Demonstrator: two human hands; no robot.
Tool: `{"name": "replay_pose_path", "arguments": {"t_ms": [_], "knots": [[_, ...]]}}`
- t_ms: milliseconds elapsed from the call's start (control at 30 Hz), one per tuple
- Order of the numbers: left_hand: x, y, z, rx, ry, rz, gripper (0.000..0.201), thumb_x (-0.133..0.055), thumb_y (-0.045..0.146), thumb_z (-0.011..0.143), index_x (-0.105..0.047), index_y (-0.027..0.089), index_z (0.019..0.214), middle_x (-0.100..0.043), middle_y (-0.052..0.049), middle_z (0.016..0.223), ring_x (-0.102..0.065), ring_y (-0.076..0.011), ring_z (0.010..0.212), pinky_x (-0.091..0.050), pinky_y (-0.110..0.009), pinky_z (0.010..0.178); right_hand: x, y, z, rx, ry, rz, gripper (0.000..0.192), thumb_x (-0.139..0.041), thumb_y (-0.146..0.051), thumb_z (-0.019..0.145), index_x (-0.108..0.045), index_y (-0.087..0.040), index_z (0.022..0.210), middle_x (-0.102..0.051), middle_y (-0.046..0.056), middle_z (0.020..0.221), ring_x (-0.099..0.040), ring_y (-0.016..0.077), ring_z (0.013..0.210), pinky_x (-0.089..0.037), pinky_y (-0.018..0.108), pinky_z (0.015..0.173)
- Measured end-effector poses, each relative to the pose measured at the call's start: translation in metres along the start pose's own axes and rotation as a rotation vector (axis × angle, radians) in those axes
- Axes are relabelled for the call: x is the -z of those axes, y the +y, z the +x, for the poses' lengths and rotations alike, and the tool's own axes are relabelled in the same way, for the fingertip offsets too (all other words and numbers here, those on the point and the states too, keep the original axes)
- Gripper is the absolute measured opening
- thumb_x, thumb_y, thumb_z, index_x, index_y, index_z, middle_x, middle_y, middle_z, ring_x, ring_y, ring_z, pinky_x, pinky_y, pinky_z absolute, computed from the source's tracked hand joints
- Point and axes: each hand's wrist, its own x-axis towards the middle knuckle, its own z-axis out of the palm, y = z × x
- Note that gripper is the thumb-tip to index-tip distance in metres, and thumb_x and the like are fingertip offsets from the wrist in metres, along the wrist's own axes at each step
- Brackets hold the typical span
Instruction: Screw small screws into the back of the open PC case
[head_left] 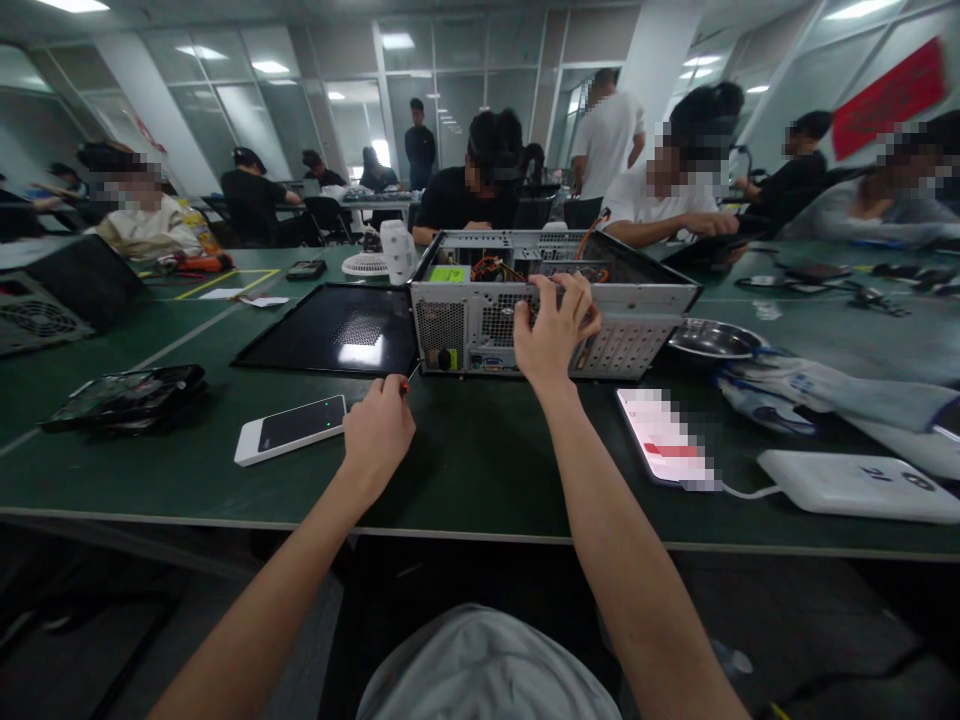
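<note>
An opened computer case [442, 297] lies on its side on the table, its rear panel facing me and loose wires showing inside. My right hand [553, 335] is at the top edge of that panel, fingers curled over the rim and thumb near the fan grille. Closed in a fist, my left hand [380, 425] grips a screwdriver [405, 388] with a dark and red handle; its thin shaft points toward the lower left corner of the case. Most of the handle is hidden in the fist. Just left of that hand lies a white device with a dark screen [300, 424].
A black side panel [315, 325] lies left of the case, with stacked drives [127, 395] nearer me. On the right are a metal bowl [716, 338], gloves [780, 390], a phone [660, 440] and a cabled power bank [855, 485]. People sit across the table.
</note>
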Motion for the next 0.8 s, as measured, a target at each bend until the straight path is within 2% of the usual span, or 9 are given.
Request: {"name": "replay_pose_path", "arguments": {"t_ms": [233, 400, 600, 733, 800], "knots": [[0.012, 0.006, 0.004, -0.037, 0.006, 0.148, 0.033, -0.045, 0.027, 0.098, -0.067, 0.019, 0.121, -0.073, -0.017, 0.103, -0.072, -0.0357, 0.087, -0.054, -0.045, 0.076, 0.001, -0.001, 0.001, -0.009, -0.008, -0.005, 0.042, -0.043, -0.024, 0.094, -0.060, -0.026, 0.132, -0.050, 0.013, 0.147, -0.029, 0.0309, 0.150, -0.021, 0.064, 0.116], [0.011, 0.011, 0.005, -0.012, -0.020, 0.088, 0.031, -0.047, 0.028, 0.098, -0.064, 0.018, 0.122, -0.069, -0.020, 0.112, -0.071, -0.0378, 0.089, -0.054, -0.047, 0.075, -0.002, 0.000, 0.001, -0.003, 0.010, 0.017, 0.042, -0.044, -0.025, 0.093, -0.060, -0.027, 0.132, -0.050, 0.014, 0.146, -0.029, 0.0316, 0.150, -0.021, 0.065, 0.116], [0.005, 0.010, 0.007, 0.088, -0.035, -0.119, 0.026, -0.051, 0.030, 0.098, -0.060, 0.020, 0.121, -0.067, -0.019, 0.119, -0.070, -0.0331, 0.095, -0.054, -0.044, 0.080, -0.002, 0.000, 0.001, 0.005, 0.026, -0.004, 0.041, -0.044, -0.025, 0.094, -0.062, -0.026, 0.131, -0.053, 0.013, 0.145, -0.032, 0.0316, 0.149, -0.023, 0.065, 0.116], [-0.001, 0.003, 0.010, 0.138, -0.012, -0.278, 0.021, -0.057, 0.026, 0.095, -0.061, 0.020, 0.115, -0.070, -0.015, 0.109, -0.069, -0.0301, 0.100, -0.052, -0.043, 0.089, -0.001, 0.000, 0.001, 0.002, 0.014, 0.014, 0.042, -0.045, -0.024, 0.092, -0.062, -0.026, 0.131, -0.052, 0.014, 0.146, -0.031, 0.0317, 0.150, -0.022, 0.065, 0.116], [-0.006, 0.001, 0.011, 0.185, -0.022, -0.430, 0.019, -0.061, 0.023, 0.094, -0.060, 0.020, 0.112, -0.069, -0.011, 0.101, -0.069, -0.0246, 0.093, -0.052, -0.038, 0.086, -0.001, 0.000, 0.001, -0.004, 0.009, 0.022, 0.043, -0.046, -0.023, 0.092, -0.061, -0.026, 0.131, -0.051, 0.014, 0.146, -0.030, 0.0318, 0.150, -0.022, 0.066, 0.116]]}}
